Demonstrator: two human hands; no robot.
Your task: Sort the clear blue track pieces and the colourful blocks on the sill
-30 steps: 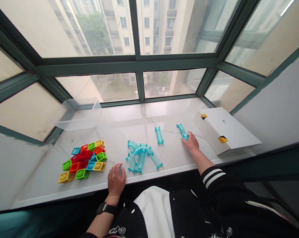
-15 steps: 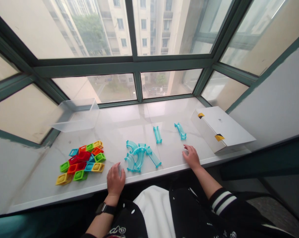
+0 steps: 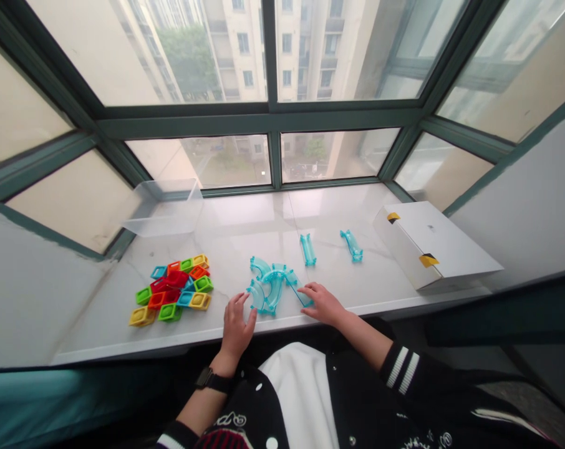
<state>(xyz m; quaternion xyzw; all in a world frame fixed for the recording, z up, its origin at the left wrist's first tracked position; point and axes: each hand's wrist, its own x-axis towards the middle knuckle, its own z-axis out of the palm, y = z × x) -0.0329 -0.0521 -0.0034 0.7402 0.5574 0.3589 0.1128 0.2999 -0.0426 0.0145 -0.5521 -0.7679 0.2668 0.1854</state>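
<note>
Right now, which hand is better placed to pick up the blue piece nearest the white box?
Probably the right hand: it is at the right edge of the blue pile, nearer that blue piece and the white box. The left hand is at the pile's left edge, farther off.

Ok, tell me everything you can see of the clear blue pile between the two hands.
The clear blue pile looks like see-through plastic: several curved, channel-like pieces, partly overlapping, with small knobs at their ends, and a straight one slanting from its right side toward the near edge. It lies on the pale ledge. The right hand overlaps the straight piece's near end; the left hand is close by the left side. Whether either touches is hard to tell.
</note>
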